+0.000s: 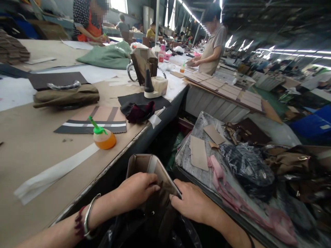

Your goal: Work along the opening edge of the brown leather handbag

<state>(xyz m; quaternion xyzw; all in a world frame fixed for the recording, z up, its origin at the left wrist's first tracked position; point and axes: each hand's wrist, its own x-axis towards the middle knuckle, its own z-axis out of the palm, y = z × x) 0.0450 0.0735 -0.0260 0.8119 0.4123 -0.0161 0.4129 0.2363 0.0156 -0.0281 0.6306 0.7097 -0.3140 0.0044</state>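
Note:
An unfinished brown handbag stands open in front of my body, its stiff rim facing up and a pale strip on its inner wall. My left hand is closed over the bag's near left edge, fingertips hidden, thumb lying across the opening. On the opposite side my right hand pinches the right rim between thumb and fingers. Black plastic lies around the bag's lower part. To the left, on the table, sits a squat bottle of orange liquid with a green nozzle.
Further along the table are a tape dispenser with a black cone, another bag, an olive bag and green fabric. At right, a grey surface bears cards, pink cloth and plastic-wrapped pieces. A person stands beyond.

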